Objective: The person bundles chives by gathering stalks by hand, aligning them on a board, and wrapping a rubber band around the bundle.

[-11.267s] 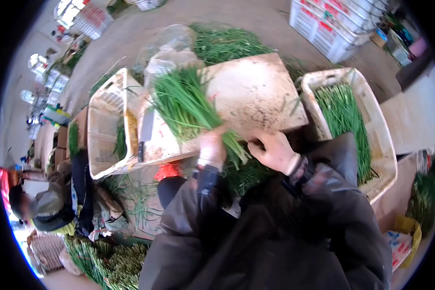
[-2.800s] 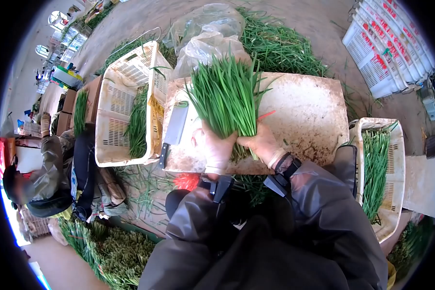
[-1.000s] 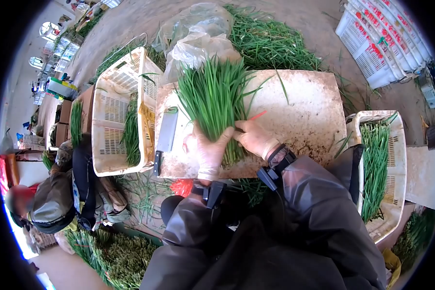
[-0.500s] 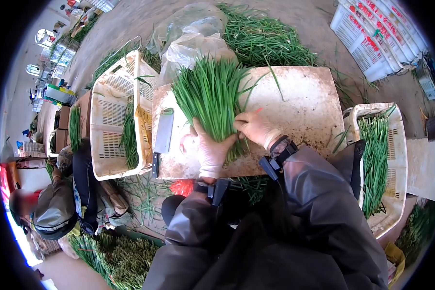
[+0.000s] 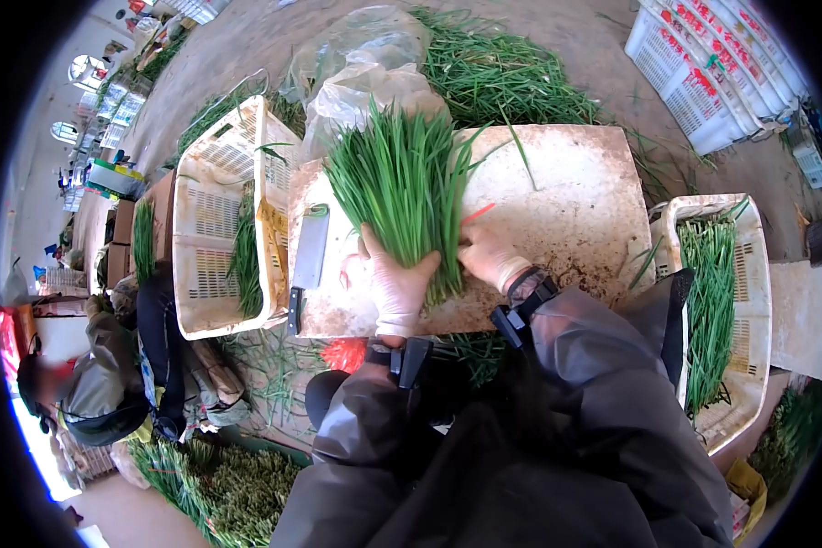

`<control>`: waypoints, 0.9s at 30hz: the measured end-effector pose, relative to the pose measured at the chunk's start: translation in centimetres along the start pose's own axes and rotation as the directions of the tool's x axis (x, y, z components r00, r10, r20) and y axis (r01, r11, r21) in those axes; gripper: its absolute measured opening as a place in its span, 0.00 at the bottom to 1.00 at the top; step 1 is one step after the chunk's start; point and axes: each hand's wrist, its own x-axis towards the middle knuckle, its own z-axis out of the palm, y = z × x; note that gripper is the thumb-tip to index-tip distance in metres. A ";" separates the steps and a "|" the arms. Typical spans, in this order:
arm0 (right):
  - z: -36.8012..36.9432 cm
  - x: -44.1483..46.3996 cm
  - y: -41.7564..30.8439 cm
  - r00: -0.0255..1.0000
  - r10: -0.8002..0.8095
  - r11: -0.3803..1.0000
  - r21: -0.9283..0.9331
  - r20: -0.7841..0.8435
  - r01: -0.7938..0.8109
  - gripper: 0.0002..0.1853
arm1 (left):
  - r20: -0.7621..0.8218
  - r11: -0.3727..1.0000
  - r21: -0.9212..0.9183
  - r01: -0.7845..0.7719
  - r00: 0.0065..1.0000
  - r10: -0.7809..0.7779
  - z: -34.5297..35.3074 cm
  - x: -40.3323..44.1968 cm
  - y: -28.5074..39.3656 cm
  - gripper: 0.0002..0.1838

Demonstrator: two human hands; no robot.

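A thick bundle of garlic chives (image 5: 402,187) lies on the stained white board (image 5: 566,173), leaf tips pointing away from me. My gloved left hand (image 5: 395,285) is closed round its lower left side, thumb across the stalks. My gloved right hand (image 5: 491,258) is closed at the bundle's right edge, fingers curled against the stalks and fingertips partly hidden. Just above it, a thin orange-red strip (image 5: 478,214) sticks out beside the bundle. Left of the bundle, a cleaver (image 5: 310,251) rests on the board with its black handle toward me.
Plastic crates stand at left (image 5: 212,247) and right (image 5: 749,320), both holding chives. Beyond the board lie a clear plastic bag (image 5: 365,91) and a heap of loose chives (image 5: 502,73). Stacked white crates (image 5: 703,82) stand far right. Another person (image 5: 110,374) sits at left.
My right hand has slid slightly down and right along the bundle's edge, uncovering more of the orange-red strip. My left hand stays put. The other person at left has shifted posture.
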 end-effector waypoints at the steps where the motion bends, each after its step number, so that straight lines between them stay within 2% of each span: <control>1: 0.6 -0.1 -0.5 0.999 -0.019 0.998 0.056 0.028 0.018 0.17 | -0.014 1.000 -0.021 -0.003 1.000 0.003 0.2 0.1 -0.3 0.70; 2: 3.0 0.8 0.3 0.991 -0.113 0.991 0.057 -0.066 0.117 0.17 | -0.027 0.999 -0.043 -0.009 1.000 0.008 0.3 0.1 -0.6 0.69; 5: 4.1 0.4 -1.6 0.996 -0.092 0.983 0.160 -0.009 0.092 0.18 | 0.015 0.956 -0.278 0.089 0.996 -0.088 -0.5 0.8 -2.5 0.67; 7: 4.6 0.4 -2.2 0.995 -0.097 0.992 0.078 -0.013 0.098 0.19 | 0.023 0.978 -0.210 -0.003 1.000 0.008 -1.4 0.9 -2.9 0.67; 9: 4.6 0.3 -2.5 0.998 -0.066 0.998 0.017 -0.015 0.066 0.19 | 0.046 0.991 -0.129 -0.021 0.999 0.027 -2.5 0.4 -1.9 0.67; 10: 4.3 0.1 -2.7 0.999 -0.036 0.999 -0.006 -0.011 0.036 0.18 | 0.102 0.990 -0.136 -0.022 0.994 0.036 -3.3 0.5 -0.1 0.67; 11: 3.8 -0.1 -3.0 1.000 -0.008 1.000 -0.030 -0.008 0.008 0.18 | 0.110 0.979 -0.202 0.006 0.994 0.016 -3.4 0.2 0.9 0.63; 13: 3.3 0.1 -2.6 1.000 -0.008 0.995 -0.103 0.000 0.008 0.17 | 0.057 0.996 0.020 -0.084 0.995 0.082 -2.7 0.1 1.3 0.62; 15: 3.4 1.3 -1.1 1.000 -0.010 0.983 -0.181 0.027 0.015 0.16 | 0.077 0.978 0.204 -0.033 0.997 0.017 -2.1 -0.1 2.0 0.65; 17: 3.0 1.8 0.0 0.993 -0.096 0.985 -0.141 0.061 0.104 0.16 | -0.045 0.988 0.127 -0.088 0.995 0.094 0.1 -0.5 0.6 0.67; 19: 2.5 2.1 1.0 0.979 -0.175 0.981 -0.063 0.100 0.182 0.17 | -0.089 0.988 0.134 -0.070 0.993 0.082 0.7 -0.7 1.0 0.66; 23: 0.4 2.2 1.7 0.981 -0.036 0.998 -0.038 0.193 0.044 0.15 | -0.120 0.986 0.149 -0.076 0.988 0.094 1.2 -0.7 0.7 0.67; 25: -0.1 1.9 1.5 0.993 0.016 0.992 -0.126 0.116 -0.001 0.13 | -0.112 0.990 0.118 -0.072 0.990 0.085 1.3 -0.6 0.5 0.67; 27: -0.8 1.1 1.0 0.997 -0.011 0.958 -0.284 0.076 0.032 0.12 | -0.100 0.993 0.105 -0.061 0.992 0.072 1.3 -0.6 0.4 0.67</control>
